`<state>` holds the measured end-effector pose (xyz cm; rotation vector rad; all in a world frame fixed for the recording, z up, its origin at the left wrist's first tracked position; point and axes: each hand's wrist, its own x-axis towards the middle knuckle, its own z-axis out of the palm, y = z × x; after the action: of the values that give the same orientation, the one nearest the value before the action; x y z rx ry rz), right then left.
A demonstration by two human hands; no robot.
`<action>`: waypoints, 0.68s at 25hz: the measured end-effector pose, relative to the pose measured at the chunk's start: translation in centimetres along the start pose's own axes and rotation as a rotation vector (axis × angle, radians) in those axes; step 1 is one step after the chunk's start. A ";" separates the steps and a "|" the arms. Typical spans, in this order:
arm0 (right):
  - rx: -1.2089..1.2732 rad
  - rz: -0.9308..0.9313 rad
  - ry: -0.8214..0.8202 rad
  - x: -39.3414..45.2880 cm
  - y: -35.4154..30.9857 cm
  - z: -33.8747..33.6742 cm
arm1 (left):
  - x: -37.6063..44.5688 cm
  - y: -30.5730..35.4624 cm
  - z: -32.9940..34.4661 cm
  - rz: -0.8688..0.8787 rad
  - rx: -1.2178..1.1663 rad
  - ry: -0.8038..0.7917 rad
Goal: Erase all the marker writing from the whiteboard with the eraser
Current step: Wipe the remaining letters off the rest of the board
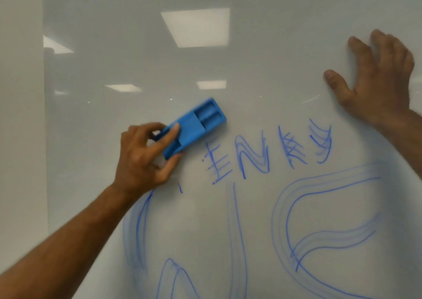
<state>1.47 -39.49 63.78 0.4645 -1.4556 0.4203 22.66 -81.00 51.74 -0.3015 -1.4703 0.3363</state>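
Whiteboard (251, 47): it fills nearly your whole view; its left edge runs down the left side, with a plain wall strip beside it, and its upper part shows ceiling-light reflections.
Marker writing (262, 152): blue strokes cover the lower half of the whiteboard, a row of smaller letters across the middle and big looping curves below, running off the bottom edge; many strokes look doubled or smeared.
Right hand (376, 77): your fingers are spread straight and the palm lies flat on the whiteboard near its right edge, above the writing, holding nothing.
Left hand (143, 154): your thumb and curled fingers grip the lower end of the eraser.
Eraser (194, 127): blue, oblong, tilted up to the right, against the whiteboard just left of and above the small letters.
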 end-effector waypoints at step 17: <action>0.000 -0.039 0.024 -1.0 1.4 0.9 | 2.1 3.9 1.9 -0.026 0.045 -0.006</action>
<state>-0.11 -38.75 62.94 0.4855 -1.4209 0.3943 20.73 -76.61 52.28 -0.2455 -1.4694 0.3494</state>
